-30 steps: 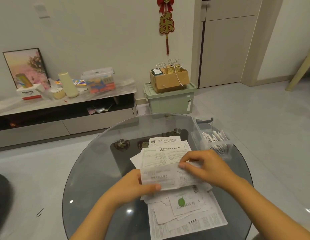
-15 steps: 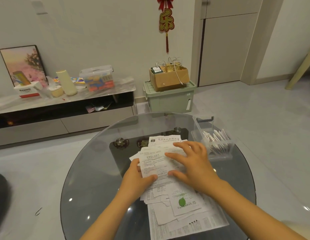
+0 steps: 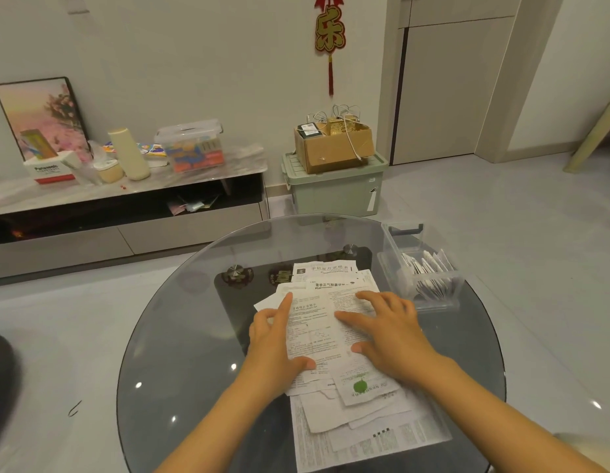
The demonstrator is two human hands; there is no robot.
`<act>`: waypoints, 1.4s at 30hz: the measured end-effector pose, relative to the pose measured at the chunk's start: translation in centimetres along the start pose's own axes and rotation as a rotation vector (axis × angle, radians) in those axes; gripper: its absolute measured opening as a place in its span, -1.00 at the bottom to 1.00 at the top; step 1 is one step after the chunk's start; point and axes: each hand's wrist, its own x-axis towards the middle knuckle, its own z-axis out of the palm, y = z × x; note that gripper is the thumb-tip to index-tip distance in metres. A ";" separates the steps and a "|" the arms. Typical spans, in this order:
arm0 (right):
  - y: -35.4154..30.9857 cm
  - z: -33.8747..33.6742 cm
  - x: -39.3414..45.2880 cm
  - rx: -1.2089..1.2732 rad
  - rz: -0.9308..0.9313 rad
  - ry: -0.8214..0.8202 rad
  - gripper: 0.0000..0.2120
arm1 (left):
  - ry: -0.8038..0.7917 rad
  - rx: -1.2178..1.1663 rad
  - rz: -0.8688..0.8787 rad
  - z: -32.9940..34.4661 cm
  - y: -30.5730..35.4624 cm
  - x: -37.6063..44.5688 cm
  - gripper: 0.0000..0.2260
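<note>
Head view: a printed leaflet (image 3: 315,331) lies atop a paper pile (image 3: 365,435) on the glass table (image 3: 180,336). The right hand (image 3: 390,332), spread flat, presses on its right half and hides it. The left hand (image 3: 274,343) pins the left edge with a straight index finger and thumb. Small print is unreadable, and the pile's near edge is cut off.

Dim warm light, glass table (image 3: 180,336) glints, seemingly bowed edges

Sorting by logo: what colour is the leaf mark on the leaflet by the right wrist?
Green; the leaf mark shows best in the head view.
</note>
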 end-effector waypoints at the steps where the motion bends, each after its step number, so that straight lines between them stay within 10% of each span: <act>1: 0.3 -0.2 -0.1 0.002 0.007 -0.020 -0.49 | 0.016 0.059 0.018 0.0 -0.4 0.1 -0.11; 5: 1.7 -0.5 -0.5 0.031 0.019 -0.088 -0.50 | -0.002 0.273 0.133 -0.3 -0.8 0.2 -0.46; 12: 2.5 -1.0 -1.1 0.052 0.012 -0.111 -0.54 | -0.178 0.446 0.271 -1.3 -1.8 0.0 -0.42; 24: -2.8 -1.4 -1.9 0.223 -0.131 0.081 -0.72 | 0.133 0.322 0.631 -1.4 0.8 -0.9 -0.67; 31: -1.9 -1.6 -2.3 0.478 0.060 0.082 -0.90 | 0.091 0.068 0.440 -2.6 0.2 -1.3 -0.91; 42: -1.1 -0.8 -1.4 0.750 0.286 0.014 -0.85 | 0.016 -0.364 0.026 -2.3 -0.2 -0.5 -0.65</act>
